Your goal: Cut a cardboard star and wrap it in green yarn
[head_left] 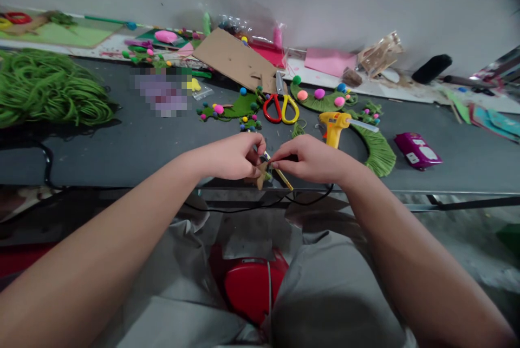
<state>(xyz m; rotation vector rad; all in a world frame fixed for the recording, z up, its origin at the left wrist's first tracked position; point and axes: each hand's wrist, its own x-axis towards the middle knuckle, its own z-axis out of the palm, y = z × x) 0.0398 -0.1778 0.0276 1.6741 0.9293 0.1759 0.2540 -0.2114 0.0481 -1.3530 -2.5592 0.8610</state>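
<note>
Near the table's front edge, my left hand is closed on a small brown cardboard piece with a bit of green yarn on it. My right hand meets it from the other side, thumb and forefinger pinched together at the yarn; what lies between those fingertips is too small to make out. A pencil slants past the fingertips, partly hidden by them. Just beyond my right hand stands a yellow glue gun with a clear glue stick. Scissors with red and yellow handles lie ahead.
A heap of green yarn fills the left side. Green yarn-wrapped pieces with pompoms lie behind the hands, near a cardboard sheet. At right are a green wrapped curve and a purple packet. A black cord hangs along the front edge.
</note>
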